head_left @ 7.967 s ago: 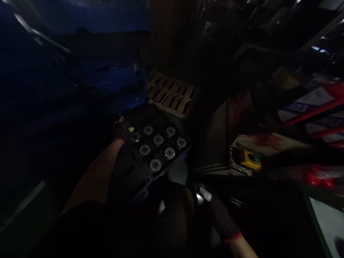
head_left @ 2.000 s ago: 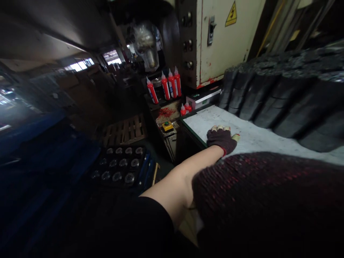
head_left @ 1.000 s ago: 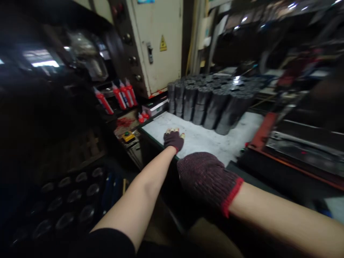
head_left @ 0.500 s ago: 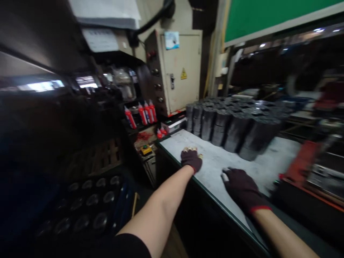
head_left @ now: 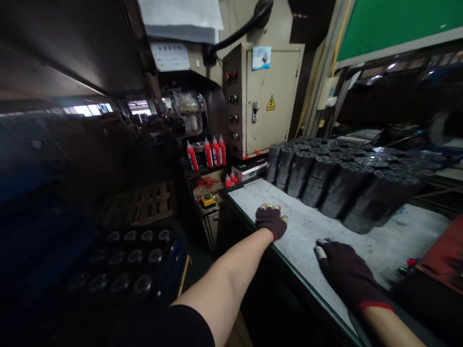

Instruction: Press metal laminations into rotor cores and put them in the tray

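My left hand (head_left: pixel 271 220), in a dark glove with pale fingertips and a red cuff, lies on the white-covered table (head_left: pixel 249 192) near its front edge. Its fingers are spread, with nothing in them. Farther right, my right hand (head_left: pixel 343 270) wears a matching glove. It rests low over the same surface, thumb apart from the fingers, and I see nothing held. Beyond both hands stand stacks of dark grey cylindrical metal parts (head_left: pixel 334 193), packed in rows and apart from my fingers.
Red squeeze bottles (head_left: pixel 209 154) stand on a ledge left of the electrical cabinet (head_left: pixel 275 103). Below them is a yellow button box (head_left: pixel 208 200). Round parts fill a dark crate (head_left: pixel 135 256) at lower left, near a wooden pallet (head_left: pixel 144 202). A red machine part (head_left: pixel 443 255) borders the table's right.
The view has swung left, so the scene sits farther right in the picture. Both hands stay in nearly the same places on the table.
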Tool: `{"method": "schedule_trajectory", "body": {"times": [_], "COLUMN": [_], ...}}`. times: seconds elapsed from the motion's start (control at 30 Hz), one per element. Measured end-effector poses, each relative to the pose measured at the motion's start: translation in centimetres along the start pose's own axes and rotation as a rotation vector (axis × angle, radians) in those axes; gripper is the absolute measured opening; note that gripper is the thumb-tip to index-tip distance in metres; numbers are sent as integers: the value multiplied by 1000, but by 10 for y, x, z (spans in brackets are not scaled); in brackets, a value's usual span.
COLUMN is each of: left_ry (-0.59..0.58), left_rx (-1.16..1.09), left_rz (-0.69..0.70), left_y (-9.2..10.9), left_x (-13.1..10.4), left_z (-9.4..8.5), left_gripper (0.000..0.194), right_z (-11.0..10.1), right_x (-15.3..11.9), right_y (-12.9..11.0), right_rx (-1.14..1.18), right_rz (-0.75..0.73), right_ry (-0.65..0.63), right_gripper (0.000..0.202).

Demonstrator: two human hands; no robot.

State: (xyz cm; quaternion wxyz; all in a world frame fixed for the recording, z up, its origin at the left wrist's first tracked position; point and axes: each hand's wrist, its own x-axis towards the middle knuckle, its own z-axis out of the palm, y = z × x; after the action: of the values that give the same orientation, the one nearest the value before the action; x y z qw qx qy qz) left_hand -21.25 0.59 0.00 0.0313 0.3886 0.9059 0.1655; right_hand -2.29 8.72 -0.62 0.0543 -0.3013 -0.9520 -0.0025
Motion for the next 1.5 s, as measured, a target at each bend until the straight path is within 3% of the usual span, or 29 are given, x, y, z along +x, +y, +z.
{"method": "schedule_trajectory", "body": {"times": [0.77, 1.5], "left_ry": [-3, 12], "left_rx": [-21, -9], "left_rz": [-3, 5], "left_y": [-1, -1], "left_x": [-1, -3], "left_z": [-1, -2], "left_gripper": [57, 53], "right_z": [6, -1], "right_x": [-1, -2], "right_y": [4, 3], "right_rx": [54, 45], "right_rz": [-11, 9], "right_ry": [57, -31], "right_gripper": [50, 51]}}
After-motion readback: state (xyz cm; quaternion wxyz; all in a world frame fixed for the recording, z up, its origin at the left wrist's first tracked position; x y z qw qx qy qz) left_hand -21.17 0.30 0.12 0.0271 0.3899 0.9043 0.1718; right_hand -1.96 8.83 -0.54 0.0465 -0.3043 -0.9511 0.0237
